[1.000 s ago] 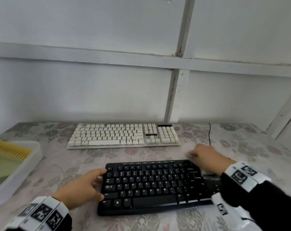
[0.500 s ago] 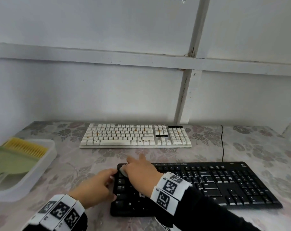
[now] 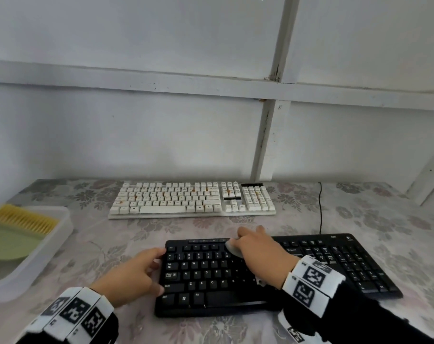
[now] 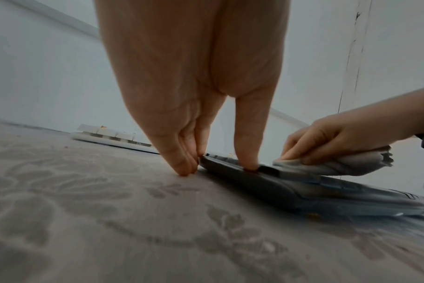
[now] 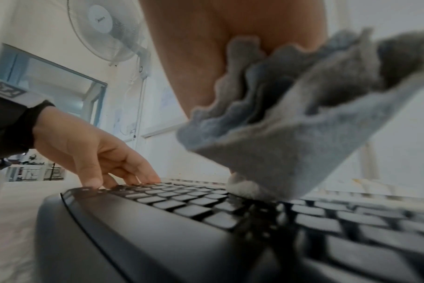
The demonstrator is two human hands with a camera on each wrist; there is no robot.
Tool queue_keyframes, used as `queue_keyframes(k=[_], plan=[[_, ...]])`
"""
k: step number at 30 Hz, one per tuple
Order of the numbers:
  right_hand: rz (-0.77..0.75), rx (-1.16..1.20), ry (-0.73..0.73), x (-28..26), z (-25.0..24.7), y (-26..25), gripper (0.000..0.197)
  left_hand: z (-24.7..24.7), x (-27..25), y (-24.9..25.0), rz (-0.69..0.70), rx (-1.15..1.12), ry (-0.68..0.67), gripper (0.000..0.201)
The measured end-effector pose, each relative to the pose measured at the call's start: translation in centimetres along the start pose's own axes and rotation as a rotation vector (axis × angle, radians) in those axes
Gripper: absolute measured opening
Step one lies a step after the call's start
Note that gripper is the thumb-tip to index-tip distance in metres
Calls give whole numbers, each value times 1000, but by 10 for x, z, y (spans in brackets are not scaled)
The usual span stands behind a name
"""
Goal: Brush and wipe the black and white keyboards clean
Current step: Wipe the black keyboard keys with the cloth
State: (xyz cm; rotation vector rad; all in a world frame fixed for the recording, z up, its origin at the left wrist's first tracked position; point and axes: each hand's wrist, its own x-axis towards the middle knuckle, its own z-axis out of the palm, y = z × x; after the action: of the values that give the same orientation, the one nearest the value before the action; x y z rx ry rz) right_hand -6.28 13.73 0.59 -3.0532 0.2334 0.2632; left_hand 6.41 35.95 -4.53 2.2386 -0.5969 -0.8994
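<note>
We saw the black keyboard [image 3: 273, 271] lying at the near edge of the flower-patterned counter [image 3: 359, 219], with the white keyboard [image 3: 191, 198] well behind it near the wall. The right hand [image 3: 258, 252] had its fingers [image 4: 300, 153] curled round a bunched grey cloth [image 4: 332, 164] and pressed it on the far key rows left of the middle. The left hand [image 3: 134, 274] steadied the keyboard's left end, its fingers [image 4: 246, 151] nearly straight and holding nothing, one on the keys and others on the counter beside the edge; a pale tray [image 3: 37, 264] with a green dustpan [image 3: 7, 244] and a yellow-bristled brush [image 3: 24, 219] sat at the far left.
</note>
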Motion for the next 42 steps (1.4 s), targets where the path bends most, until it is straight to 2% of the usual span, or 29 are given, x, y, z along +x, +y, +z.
queue_keyframes(k=[4,7,12,16,19,22,26,28,31,34,38,40,42], plan=[[121,-21,-49,-10,-1,22,42,0,1,-1,0,17,14,81],[162,-40,-109,-4,-12,25,34,0,-1,2,-6,22,9,80],[-12,65,-102,38,-12,-31,37,0,-6,11,8,14,4,74],[-147,-6,-84,58,1,-73,16,1,-5,13,30,6,22,66],[-152,2,-69,52,3,-79,24,1,-5,11,7,15,29,71],[-142,17,-57,40,-1,-72,26,0,-6,10,9,17,38,72],[-94,27,-44,23,-4,-43,48,-1,-7,10,-2,-7,19,75],[-42,29,-50,13,-3,-25,44,-1,-7,8,-4,-28,7,76],[9,37,-34,0,-2,-2,27,-1,-7,8,-8,-28,2,77],[77,18,-19,-7,0,15,31,-1,-7,9,2,-14,3,78],[194,-56,-71,-10,-4,22,41,-1,-9,12,9,0,-3,77],[207,-71,-101,-6,-13,15,37,-1,-9,11,7,15,2,79],[156,-89,-111,6,-17,3,30,-1,-9,11,4,29,6,80]])
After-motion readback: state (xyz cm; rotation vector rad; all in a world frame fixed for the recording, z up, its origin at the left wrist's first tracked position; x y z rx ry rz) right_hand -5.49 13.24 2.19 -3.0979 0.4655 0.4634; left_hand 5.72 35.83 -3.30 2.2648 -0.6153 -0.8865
